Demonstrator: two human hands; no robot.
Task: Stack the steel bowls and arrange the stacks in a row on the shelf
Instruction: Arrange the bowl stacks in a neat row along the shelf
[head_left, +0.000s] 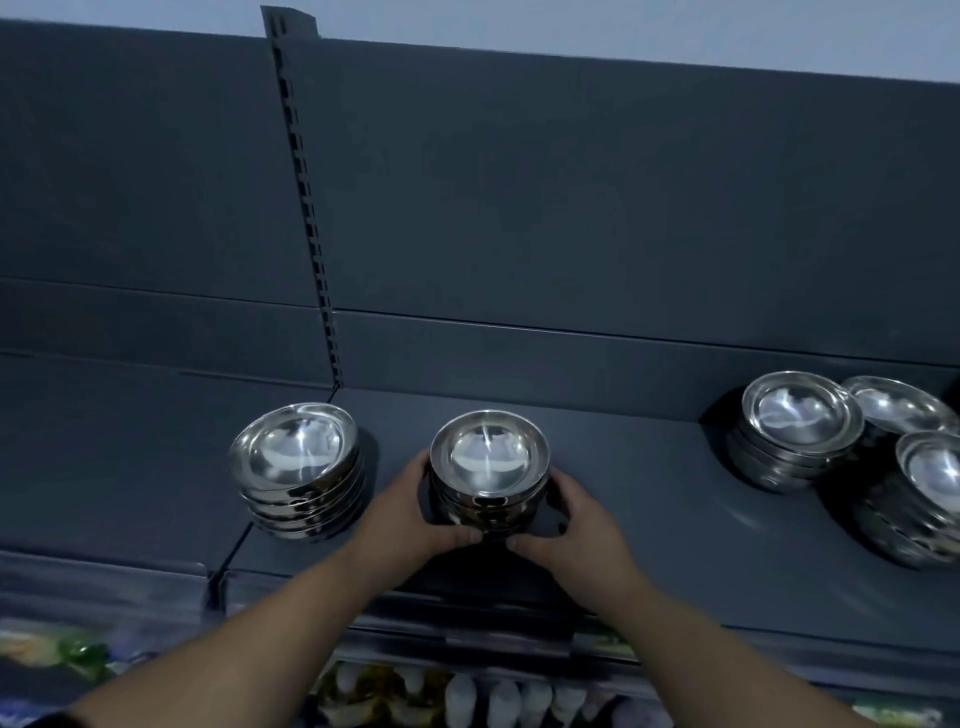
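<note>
A stack of steel bowls (489, 462) stands in the middle of the dark grey shelf (649, 499). My left hand (410, 512) grips its left side and my right hand (569, 517) grips its right side, thumbs meeting at the front of the base. To its left a second stack of bowls (298, 467) stands alone, leaning slightly. At the far right three more stacks crowd together: one behind (795, 428), one further back (901, 405), and one at the frame edge (924, 493).
The shelf's back panel (571, 208) rises behind the bowls, with a slotted upright (306, 197) at the left. Bare shelf lies between the middle stack and the right cluster. Below the shelf edge, packaged goods (467, 696) sit on a lower level.
</note>
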